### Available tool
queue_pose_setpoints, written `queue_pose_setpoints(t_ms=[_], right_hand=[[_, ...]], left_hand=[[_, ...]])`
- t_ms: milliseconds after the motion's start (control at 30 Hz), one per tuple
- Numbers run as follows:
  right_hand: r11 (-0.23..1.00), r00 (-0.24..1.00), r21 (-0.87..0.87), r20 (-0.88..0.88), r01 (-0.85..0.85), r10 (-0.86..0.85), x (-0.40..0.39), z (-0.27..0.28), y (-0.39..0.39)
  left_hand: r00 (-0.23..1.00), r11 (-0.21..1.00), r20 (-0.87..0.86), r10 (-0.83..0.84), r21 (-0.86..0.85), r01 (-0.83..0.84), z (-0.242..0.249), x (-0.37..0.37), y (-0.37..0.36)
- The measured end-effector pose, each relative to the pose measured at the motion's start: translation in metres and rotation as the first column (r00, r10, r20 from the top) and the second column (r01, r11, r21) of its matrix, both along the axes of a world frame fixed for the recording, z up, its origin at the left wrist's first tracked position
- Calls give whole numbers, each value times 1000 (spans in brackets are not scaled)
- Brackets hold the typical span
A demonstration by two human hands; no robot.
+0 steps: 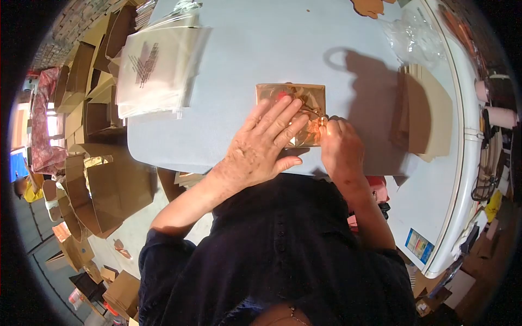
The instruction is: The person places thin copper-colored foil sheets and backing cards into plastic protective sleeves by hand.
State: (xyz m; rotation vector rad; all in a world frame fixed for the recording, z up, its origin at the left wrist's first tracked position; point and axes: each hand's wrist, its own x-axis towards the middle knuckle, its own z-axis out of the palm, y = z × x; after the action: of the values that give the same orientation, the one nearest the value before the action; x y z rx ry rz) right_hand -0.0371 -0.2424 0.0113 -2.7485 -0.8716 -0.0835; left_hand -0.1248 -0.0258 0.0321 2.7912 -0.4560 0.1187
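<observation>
Off to the left, open brown cardboard boxes (109,190) are crowding the floor, and a stack of clear printed plastic bags (155,70) is lying on the pale blue table (244,49). Near the table's near edge, the left hand (261,144) is pressing flat, fingers spread, on a shiny gold cellophane-wrapped packet (293,108). The right hand (340,144) is curling closed, pinching the packet's right end. Farther right, tan paper bags (424,111) are lying stacked.
</observation>
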Motion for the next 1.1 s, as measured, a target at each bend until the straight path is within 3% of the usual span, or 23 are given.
queue_pose_setpoints(t_ms=[433,533,633,733,833,1100], right_hand=[[997,998,41,-4,-63,64,5,5,1],[997,998,-16,-12,69,-70,5,15,1],[987,988,110,111,-121,109,1,26,-1],[942,941,25,66,-333,331,-12,24,0],[945,939,72,-117,-318,325,-13,8,-3],[950,949,17,-54,-311,312,-16,1,-3]], left_hand=[[993,994,-52,-104,-28,103,-19,12,7],[993,993,-43,-112,-40,110,-17,15,7],[994,994,-40,-103,-29,102,-19,14,6],[995,994,-31,-100,-56,98,-22,14,5],[993,993,-35,-109,-51,107,-20,16,8],[993,990,64,-95,-100,101,-21,15,9]])
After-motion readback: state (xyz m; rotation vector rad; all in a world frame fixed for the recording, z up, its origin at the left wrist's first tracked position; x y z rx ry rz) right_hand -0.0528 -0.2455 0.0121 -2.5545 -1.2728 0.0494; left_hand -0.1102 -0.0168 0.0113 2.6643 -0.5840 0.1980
